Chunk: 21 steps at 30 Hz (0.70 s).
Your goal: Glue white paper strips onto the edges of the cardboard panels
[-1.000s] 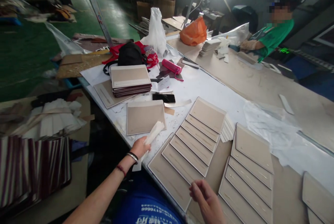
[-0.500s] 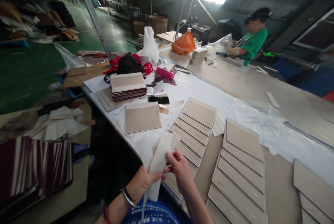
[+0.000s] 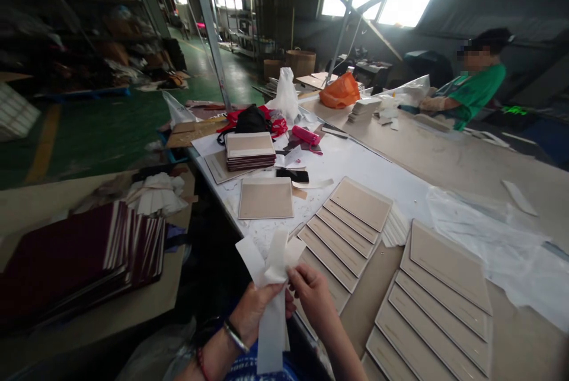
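Long white paper-like strips (image 3: 272,333) fan out between my hands, close to my body. My left hand (image 3: 249,313), with a metal bangle at the wrist, is closed round them, its thumb pressed across their middle. My right hand (image 3: 312,291) pinches a strip at its right side, near a bent-over piece of white. How many strips there are I cannot tell. Just beyond lie beige panels (image 3: 342,245) overlapping in a row, with a second such row (image 3: 438,316) to the right. A single beige panel (image 3: 267,198) rests flat on the white table (image 3: 226,206).
A stack of maroon-edged panels (image 3: 251,150), a black phone (image 3: 292,176) and a pink pouch (image 3: 306,135) lie farther back. Maroon panels (image 3: 75,250) lean on a lower surface at left. Clear plastic sheeting (image 3: 480,221) covers the right side. A person in green (image 3: 478,93) sits beyond.
The view has turned left, so the table appears farther right. In my hands the strips have spread apart, and one now bends over near my right fingers.
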{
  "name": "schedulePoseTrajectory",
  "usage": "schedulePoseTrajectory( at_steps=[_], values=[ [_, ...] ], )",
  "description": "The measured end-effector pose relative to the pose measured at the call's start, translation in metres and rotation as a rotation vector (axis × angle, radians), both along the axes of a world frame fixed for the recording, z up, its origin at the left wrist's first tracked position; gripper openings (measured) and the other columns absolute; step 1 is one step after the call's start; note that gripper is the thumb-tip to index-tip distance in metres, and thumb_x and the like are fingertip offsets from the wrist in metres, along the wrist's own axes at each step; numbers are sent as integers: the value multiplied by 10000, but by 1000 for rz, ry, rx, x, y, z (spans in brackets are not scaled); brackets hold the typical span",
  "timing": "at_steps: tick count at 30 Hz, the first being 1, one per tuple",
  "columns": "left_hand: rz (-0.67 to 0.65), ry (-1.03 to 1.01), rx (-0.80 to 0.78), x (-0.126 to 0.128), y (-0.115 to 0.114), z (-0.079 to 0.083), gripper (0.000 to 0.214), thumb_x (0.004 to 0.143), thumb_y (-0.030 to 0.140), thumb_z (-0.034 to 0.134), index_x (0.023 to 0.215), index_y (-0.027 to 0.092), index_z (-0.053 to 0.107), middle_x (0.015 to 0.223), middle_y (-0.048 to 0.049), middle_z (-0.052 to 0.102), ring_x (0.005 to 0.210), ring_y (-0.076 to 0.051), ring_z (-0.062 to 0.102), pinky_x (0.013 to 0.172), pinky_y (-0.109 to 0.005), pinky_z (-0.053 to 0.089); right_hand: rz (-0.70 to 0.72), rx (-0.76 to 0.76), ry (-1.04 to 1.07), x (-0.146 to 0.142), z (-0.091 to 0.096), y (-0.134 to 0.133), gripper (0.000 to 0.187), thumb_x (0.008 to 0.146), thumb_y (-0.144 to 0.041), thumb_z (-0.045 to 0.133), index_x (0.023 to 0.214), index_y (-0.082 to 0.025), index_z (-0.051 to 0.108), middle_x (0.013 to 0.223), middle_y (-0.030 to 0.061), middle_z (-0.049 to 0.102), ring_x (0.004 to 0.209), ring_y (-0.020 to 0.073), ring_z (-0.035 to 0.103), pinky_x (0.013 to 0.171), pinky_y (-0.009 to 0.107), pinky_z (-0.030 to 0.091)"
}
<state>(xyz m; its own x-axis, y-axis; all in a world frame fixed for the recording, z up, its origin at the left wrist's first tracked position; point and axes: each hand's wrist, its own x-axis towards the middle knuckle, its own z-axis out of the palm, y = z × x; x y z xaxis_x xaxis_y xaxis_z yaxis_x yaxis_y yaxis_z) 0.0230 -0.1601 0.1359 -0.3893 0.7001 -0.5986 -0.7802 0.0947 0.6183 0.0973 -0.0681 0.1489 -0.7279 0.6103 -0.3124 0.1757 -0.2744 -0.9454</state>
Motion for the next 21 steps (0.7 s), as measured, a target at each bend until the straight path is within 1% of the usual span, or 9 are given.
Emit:
schedulePoseTrajectory(
  at_steps=[2, 4, 7, 9, 12, 15, 16, 18, 21],
  values=[
    [47, -55, 37, 1, 0, 1, 310, 586, 326, 753, 774, 105, 643, 632, -59, 650, 546, -163, 598, 567, -292, 482, -29, -39, 6, -2, -3, -1, 376, 688, -510, 601, 568, -203, 420, 414, -63, 446, 320, 86, 404, 317, 208, 318],
    [76, -97, 78, 1, 2, 2, 353, 570, 304, 771, 840, 114, 647, 669, -56, 656, 567, -159, 598, 586, -294, 485, -75, -35, 0, -5, -7, -1, 389, 673, -490, 628, 566, -213, 377, 388, -78, 425, 290, 83, 390, 293, 202, 298],
    [57, -125, 129, -4, 8, 0, 383, 557, 284, 783, 868, 109, 647, 660, -53, 645, 542, -148, 581, 558, -284, 474, -133, 16, -54, -13, -12, 4, 405, 635, -468, 674, 570, -218, 362, 368, -99, 385, 254, 82, 374, 256, 192, 248],
    [40, -127, 150, -13, 12, -3, 368, 563, 278, 779, 859, 103, 649, 649, -53, 639, 522, -143, 571, 536, -275, 465, -124, 24, -80, -19, -11, 9, 405, 627, -484, 677, 571, -211, 383, 386, -96, 395, 253, 82, 384, 247, 192, 249],
    [23, -131, 163, -35, 19, -11, 334, 603, 290, 750, 860, 99, 654, 661, -63, 647, 555, -153, 586, 552, -271, 468, -36, 17, -49, -33, -6, 19, 385, 688, -519, 613, 588, -188, 443, 444, -68, 459, 319, 88, 458, 315, 199, 349],
    [8, -123, 161, -64, 24, -15, 318, 638, 307, 724, 857, 85, 660, 677, -80, 658, 592, -166, 601, 580, -275, 474, 32, 38, -25, -53, -2, 27, 331, 753, -471, 571, 629, -175, 488, 502, -44, 515, 413, 101, 531, 445, 217, 427],
    [3, -126, 155, -73, 25, -16, 321, 636, 308, 726, 855, 83, 661, 682, -82, 660, 592, -167, 602, 583, -277, 475, 31, 54, -30, -60, -2, 29, 314, 763, -453, 568, 637, -178, 486, 510, -42, 519, 430, 106, 540, 468, 224, 433],
    [2, -151, 131, -91, 29, -16, 337, 611, 306, 745, 849, 82, 662, 687, -82, 666, 577, -164, 601, 590, -283, 481, 7, 92, -57, -75, -4, 33, 316, 767, -447, 568, 623, -192, 451, 511, -47, 501, 435, 114, 533, 464, 234, 423],
    [19, -208, 95, -115, 35, -15, 391, 559, 295, 781, 870, 93, 659, 725, -88, 685, 586, -174, 614, 618, -299, 494, -59, 181, -126, -96, -12, 39, 367, 738, -456, 595, 582, -212, 370, 503, -63, 427, 432, 100, 464, 427, 225, 361]
  ],
)
